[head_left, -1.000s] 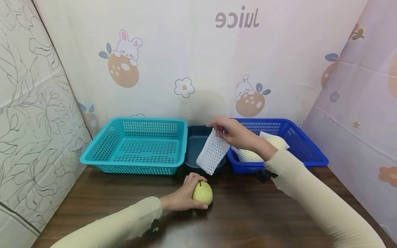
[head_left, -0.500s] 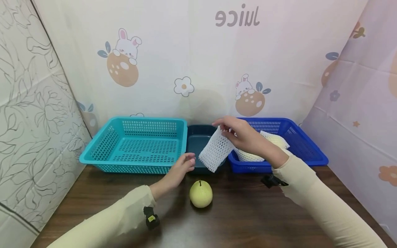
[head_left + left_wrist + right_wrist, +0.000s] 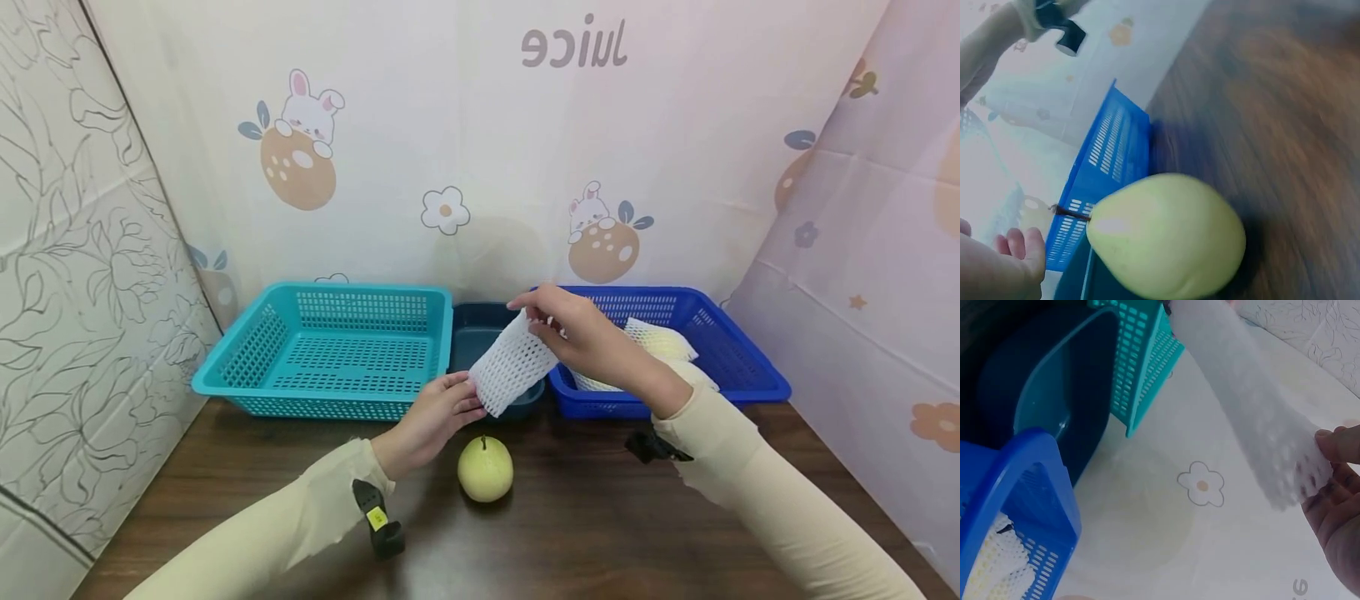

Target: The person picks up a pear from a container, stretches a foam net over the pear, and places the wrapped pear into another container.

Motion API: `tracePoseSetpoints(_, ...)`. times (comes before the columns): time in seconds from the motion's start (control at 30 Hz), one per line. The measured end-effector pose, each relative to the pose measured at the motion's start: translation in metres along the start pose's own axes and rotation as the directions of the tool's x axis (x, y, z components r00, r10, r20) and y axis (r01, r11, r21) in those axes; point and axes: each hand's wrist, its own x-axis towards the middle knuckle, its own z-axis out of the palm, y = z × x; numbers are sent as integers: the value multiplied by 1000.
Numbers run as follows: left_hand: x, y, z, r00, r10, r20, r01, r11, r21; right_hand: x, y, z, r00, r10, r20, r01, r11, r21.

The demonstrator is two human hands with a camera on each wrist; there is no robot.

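A white foam net sleeve stretches at a slant between both hands, over the front of the dark teal bin. My right hand pinches its upper end; the right wrist view shows thumb and fingers on that end of the net. At the lower left end, my left hand holds the net's edge between thumb and fingers. Just in front of the left hand, a yellow-green pear stands upright on the table, stem up. In the left wrist view the pear looms large and partly covers the bins behind.
On the left is a turquoise mesh basket. The dark teal bin sits in the middle. A blue basket on the right holds net-wrapped pears. All stand along the back of the brown wooden table, before a printed curtain.
My left hand has let go of the pear, moved up and away from it, and taken hold of the net's lower end. My right hand keeps its pinch on the net.
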Motion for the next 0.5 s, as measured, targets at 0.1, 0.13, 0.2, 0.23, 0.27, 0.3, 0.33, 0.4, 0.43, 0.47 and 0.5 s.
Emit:
tracePoseSetpoints(0.1,3,-3,0,1000,-19,-14,18,998,-57,-2,-1,3,1000,-3,-9,3,1000,-3)
tracePoseSetpoints(0.13,4,-3,1,999,-26,-25,24,997,-70,-3,-1,4,1000,-2,-13,2,1000,-7)
tracePoseSetpoints(0.2,6,-3,1,999,-33,-42,29,995,-92,-3,-1,4,1000,-3,-26,3,1000,-9)
tracePoseSetpoints(0.23,6,-3,1,998,-39,-52,33,994,-108,-4,-2,5,999,-3,-34,3,1000,-8)
tracePoseSetpoints(0.27,7,-3,1,997,-42,-58,35,992,-122,-4,-2,5,999,-3,-41,3,1000,-6)
tracePoseSetpoints(0.3,8,-2,1,998,-40,-56,32,991,-132,-4,-2,5,999,-3,-49,3,1000,-3)
tracePoseSetpoints(0.33,8,-2,1,998,-38,-51,30,990,-139,-4,-2,6,998,-2,-57,2,1000,3)
tracePoseSetpoints(0.4,9,0,1,999,-36,-37,30,988,-155,-5,-3,6,997,5,-76,-4,1000,17)
tracePoseSetpoints(0.43,9,0,0,999,-32,-31,26,987,-158,-5,-3,6,996,10,-86,-8,1000,26)
tracePoseSetpoints(0.47,10,0,0,999,-29,-26,24,986,-168,-5,-4,6,995,20,-93,-16,999,36)
tracePoseSetpoints(0.5,10,0,0,1000,-23,-21,19,984,-179,-6,-4,6,995,29,-99,-25,999,48)
